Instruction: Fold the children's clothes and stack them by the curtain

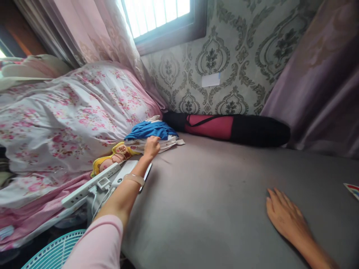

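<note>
My left hand (152, 147) reaches out with its fingers closed, right at the front edge of a pile of folded clothes. On top of that pile is a blue garment (151, 129), and a white garment (171, 143) lies beneath it. Whether the fingers grip the cloth or something small is hidden. Flat on the grey bed surface (213, 194), my right hand (287, 215) rests with fingers stretched out and holds nothing. Under my left forearm sits a white power bank (123, 172), beside a dark-edged flat device (146, 178) that the arm partly covers.
A white power strip (91, 185) with plugged cables and a yellow plush toy (106, 161) lie left of my arm. Floral bedding (70, 119) is heaped behind them. A long black-and-red bag (210, 127) lies along the wall. A turquoise basket (57, 248) stands below.
</note>
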Available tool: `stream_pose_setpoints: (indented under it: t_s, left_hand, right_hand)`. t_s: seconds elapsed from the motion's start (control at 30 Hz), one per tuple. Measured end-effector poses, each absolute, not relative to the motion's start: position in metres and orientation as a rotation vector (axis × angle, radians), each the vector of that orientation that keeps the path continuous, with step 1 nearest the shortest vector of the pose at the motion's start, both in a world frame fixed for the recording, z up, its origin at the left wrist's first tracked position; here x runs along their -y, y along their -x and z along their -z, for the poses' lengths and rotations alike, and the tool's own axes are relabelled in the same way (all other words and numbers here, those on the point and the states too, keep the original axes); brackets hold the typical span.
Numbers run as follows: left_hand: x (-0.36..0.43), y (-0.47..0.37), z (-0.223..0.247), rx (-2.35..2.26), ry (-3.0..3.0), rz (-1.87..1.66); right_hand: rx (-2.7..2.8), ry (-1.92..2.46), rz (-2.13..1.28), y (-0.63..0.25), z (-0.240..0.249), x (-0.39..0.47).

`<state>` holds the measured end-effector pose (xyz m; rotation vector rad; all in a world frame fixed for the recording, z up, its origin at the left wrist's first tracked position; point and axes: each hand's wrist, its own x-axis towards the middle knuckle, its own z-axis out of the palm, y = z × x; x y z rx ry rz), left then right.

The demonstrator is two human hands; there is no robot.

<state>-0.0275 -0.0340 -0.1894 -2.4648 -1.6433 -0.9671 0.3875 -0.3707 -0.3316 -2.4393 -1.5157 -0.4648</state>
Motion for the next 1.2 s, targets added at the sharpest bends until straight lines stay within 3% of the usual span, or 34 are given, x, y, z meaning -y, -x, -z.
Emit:
stream_pose_setpoints:
  t_s: [0.27, 0.57, 0.8, 1.0, 1.2]
  left_hand:
    - [0.011, 0.092, 0.168, 1.668, 2.066, 0.581]
    - [-0.004, 0.099, 0.157, 1.791, 2.026, 0.462]
    - [-0.012, 0.060, 0.121, 1.811, 2.110, 1.024]
    - [0.000, -0.005, 0.085, 1.223, 2.442, 1.709]
    - [0.049, -0.075, 0.059, 0.836, 2.630, 1.932]
  right_hand:
    - [1.558, 2.413, 0.507, -0.388, 0.331, 0.372]
    - [1.572, 2.375, 0.545, -0.388, 0.331, 0.372]
    - [1.554, 2.387, 0.556, -0.383, 0.326, 0.372]
    - [1.558, 2.376, 0.577, -0.383, 0.328, 0.372]
    - [1.497, 2.364, 0.494, -0.382, 0.331, 0.371]
